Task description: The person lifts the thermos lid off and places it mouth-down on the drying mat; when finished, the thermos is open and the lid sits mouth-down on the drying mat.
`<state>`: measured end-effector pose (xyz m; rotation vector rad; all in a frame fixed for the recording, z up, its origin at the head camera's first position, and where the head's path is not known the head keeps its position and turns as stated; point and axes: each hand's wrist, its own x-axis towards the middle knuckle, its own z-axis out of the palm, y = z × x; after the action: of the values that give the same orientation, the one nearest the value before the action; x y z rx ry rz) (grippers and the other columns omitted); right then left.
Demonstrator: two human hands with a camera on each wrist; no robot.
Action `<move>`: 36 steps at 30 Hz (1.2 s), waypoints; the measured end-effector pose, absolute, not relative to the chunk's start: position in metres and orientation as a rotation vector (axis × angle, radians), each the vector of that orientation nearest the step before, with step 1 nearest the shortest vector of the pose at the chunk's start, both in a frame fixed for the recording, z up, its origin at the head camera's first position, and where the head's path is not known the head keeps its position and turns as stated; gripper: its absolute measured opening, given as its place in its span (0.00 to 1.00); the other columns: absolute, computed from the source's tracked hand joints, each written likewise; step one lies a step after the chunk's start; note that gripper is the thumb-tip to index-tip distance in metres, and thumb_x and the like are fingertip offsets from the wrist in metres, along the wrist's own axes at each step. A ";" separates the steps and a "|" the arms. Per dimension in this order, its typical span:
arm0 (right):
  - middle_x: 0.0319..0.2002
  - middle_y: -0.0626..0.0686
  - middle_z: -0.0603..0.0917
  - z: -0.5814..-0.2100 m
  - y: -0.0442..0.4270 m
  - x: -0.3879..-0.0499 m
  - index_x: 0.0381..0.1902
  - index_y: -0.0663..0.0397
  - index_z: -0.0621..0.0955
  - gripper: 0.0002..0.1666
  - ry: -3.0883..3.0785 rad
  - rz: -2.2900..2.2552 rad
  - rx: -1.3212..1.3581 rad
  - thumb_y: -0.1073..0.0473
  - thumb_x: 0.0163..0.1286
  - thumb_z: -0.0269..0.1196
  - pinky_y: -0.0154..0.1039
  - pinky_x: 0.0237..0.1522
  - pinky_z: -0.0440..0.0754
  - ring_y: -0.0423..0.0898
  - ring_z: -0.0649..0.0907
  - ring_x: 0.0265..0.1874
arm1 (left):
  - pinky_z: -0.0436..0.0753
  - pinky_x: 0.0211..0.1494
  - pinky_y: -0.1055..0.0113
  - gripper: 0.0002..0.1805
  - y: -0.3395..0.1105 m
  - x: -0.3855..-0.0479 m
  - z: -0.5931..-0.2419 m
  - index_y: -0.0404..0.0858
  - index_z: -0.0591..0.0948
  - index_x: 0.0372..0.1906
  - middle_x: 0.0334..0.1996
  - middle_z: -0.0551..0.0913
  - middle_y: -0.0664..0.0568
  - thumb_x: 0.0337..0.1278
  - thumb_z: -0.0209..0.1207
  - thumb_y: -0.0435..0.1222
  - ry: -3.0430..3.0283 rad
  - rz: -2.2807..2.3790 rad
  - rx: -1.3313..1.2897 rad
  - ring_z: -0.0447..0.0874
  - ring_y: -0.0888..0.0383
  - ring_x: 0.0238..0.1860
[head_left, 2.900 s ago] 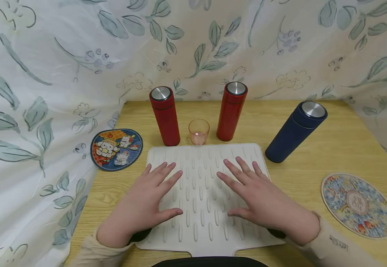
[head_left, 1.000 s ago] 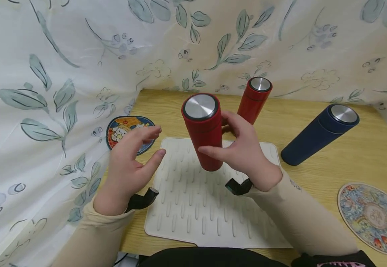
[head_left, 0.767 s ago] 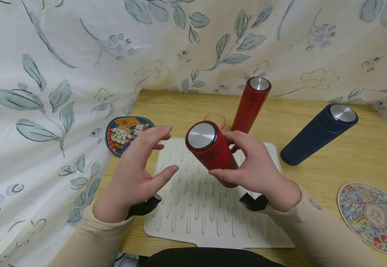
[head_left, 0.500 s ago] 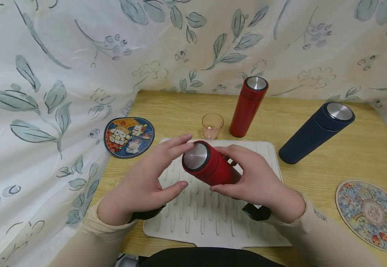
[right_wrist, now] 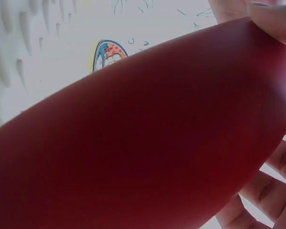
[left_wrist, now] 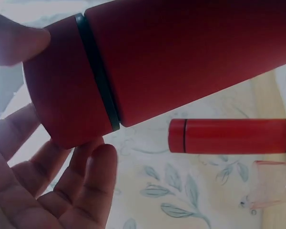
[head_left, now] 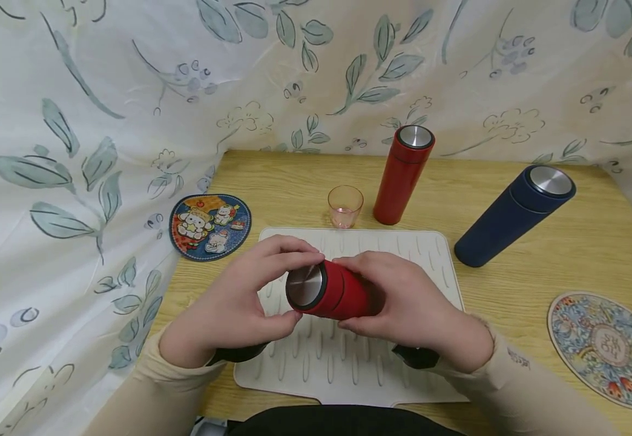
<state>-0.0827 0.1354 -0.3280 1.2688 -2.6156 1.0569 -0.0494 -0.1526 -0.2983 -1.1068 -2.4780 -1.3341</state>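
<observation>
A red bottle (head_left: pixel 343 293) with a steel-topped cap (head_left: pixel 306 286) lies tilted in the air over the white ribbed mat (head_left: pixel 343 375), its cap end to the left. My right hand (head_left: pixel 408 303) grips the body, fingers behind and thumb in front. My left hand (head_left: pixel 240 297) holds the cap between thumb and fingers. In the left wrist view the thumb and fingertips touch the red cap (left_wrist: pixel 66 86), with a dark ring between cap and body. The right wrist view is mostly filled by the bottle body (right_wrist: pixel 133 129), the hand (right_wrist: pixel 271 157) around its far side.
Behind the mat stand a pink clear glass (head_left: pixel 345 207) and a second red bottle (head_left: pixel 403 175). A dark blue bottle (head_left: pixel 512 218) stands to the right. A cartoon coaster (head_left: pixel 210 227) lies left, a round floral coaster (head_left: pixel 610 350) right. Patterned cloth (head_left: pixel 294 72) hangs behind.
The right hand has lifted the left red bottle from beside the glass, brought it over the mat and tipped it leftward. The left hand has closed in and taken hold of its cap.
</observation>
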 end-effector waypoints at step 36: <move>0.51 0.47 0.90 -0.338 0.131 -0.083 0.67 0.49 0.85 0.49 -2.647 0.741 1.245 0.47 0.48 0.91 0.48 0.50 0.91 0.44 0.88 0.49 | 0.90 0.55 0.57 0.28 -0.153 -0.055 -0.309 0.41 0.87 0.62 0.52 0.90 0.54 0.64 0.77 0.52 -2.629 -0.831 -0.937 0.88 0.57 0.52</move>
<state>-0.0832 0.1309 -0.3377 1.2447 -2.6472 0.7411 -0.0546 -0.1530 -0.3091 -0.9371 -2.6295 -0.8307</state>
